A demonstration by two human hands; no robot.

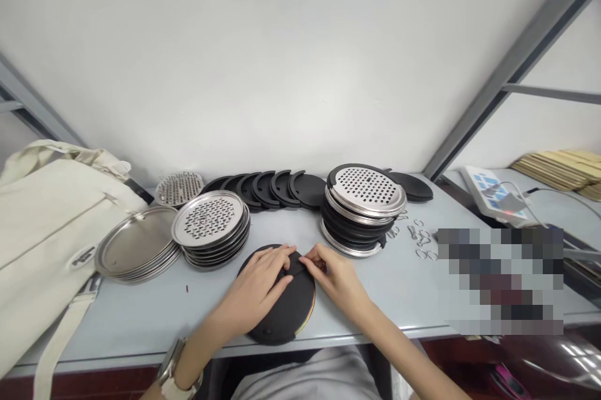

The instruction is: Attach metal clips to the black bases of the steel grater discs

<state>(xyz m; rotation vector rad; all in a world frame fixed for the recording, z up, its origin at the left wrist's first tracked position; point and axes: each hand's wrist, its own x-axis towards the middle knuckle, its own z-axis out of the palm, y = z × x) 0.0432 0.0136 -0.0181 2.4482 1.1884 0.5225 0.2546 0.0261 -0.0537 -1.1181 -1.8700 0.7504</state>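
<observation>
In front of me on the table lies a round black disc (277, 312) with a rim, and a thin golden line shows along its lower right edge. My left hand (258, 281) rests across the top of this disc, fingers laid out over it and thumb apart. At the disc's upper right edge, my right hand (333, 275) pinches the rim between thumb and fingers. What lies under the black disc is mostly hidden. Just beyond my right hand stands a stack of metal plates and black discs (359, 221), topped by a perforated metal grater plate (366, 190).
Left are stacked grater plates (209, 221), plain metal plates (141, 243), another grater plate (179, 188) and a cream bag (51, 231). Black discs (307, 190) overlap along the wall. Small metal rings (421, 255) lie right, beside a pixelated patch. A power strip (491, 196) sits farther right.
</observation>
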